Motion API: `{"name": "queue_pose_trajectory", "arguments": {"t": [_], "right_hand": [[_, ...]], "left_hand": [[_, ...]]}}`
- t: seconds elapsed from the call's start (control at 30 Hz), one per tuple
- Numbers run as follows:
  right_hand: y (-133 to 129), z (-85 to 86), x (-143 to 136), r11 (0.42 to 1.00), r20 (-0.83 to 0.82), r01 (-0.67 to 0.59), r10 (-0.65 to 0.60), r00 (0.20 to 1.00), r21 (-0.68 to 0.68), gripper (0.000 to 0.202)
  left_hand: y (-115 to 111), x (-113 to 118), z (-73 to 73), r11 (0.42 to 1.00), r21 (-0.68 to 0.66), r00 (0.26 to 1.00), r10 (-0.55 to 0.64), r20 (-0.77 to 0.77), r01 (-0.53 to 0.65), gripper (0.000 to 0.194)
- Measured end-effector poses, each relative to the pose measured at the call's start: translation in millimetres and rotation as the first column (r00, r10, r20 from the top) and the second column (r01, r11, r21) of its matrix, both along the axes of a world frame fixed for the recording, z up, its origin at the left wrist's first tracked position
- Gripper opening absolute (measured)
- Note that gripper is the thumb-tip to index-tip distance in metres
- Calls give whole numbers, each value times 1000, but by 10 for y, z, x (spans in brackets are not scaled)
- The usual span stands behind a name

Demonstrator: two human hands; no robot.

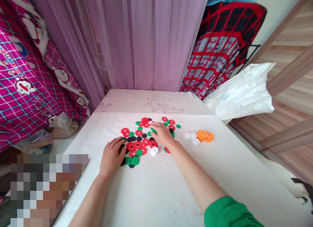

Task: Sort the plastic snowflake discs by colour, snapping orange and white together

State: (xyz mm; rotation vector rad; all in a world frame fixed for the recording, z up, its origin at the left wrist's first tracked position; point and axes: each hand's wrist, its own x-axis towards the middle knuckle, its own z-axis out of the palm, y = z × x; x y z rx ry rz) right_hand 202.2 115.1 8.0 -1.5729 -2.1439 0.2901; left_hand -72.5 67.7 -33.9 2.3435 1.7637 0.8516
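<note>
Notched plastic discs in red, green, black and white lie in a loose, partly overlapping heap on the white-covered table (146, 194). At the heap's left edge, my left hand (111, 156) rests with fingers stretched out and thumb apart, next to black discs and the green discs (135, 160). My right hand (161, 133) reaches over the heap's right side, fingers extended and spread above green and white discs; its fingertips partly cover them. Red discs (131, 146) lie between the hands. A white disc (154, 151) sits just below my right hand.
To the right, orange discs (204, 135) lie in a pile beside several white discs (192, 138). A white plastic bag (244, 93) stands past the table's right edge. Behind hangs a purple curtain (146, 41), with a pink patterned cloth (36, 73) on the left.
</note>
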Motion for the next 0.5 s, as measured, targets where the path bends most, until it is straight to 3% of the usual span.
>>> {"name": "queue_pose_trajectory", "arguments": {"t": [0.1, 0.23, 0.5], "right_hand": [[181, -6, -122, 997, 70, -69, 71, 995, -32, 41], [254, -56, -178, 981, 149, -179, 188, 971, -73, 33], [109, -167, 142, 977, 123, -213, 208, 970, 27, 28]], "left_hand": [[-3, -5, -5, 1000, -1, 1000, -1, -3, 1, 42], [-2, -8, -12, 1000, -5, 1000, -4, -5, 4, 41], [-6, 11, -8, 1000, -14, 1000, 8, 5, -8, 42]]}}
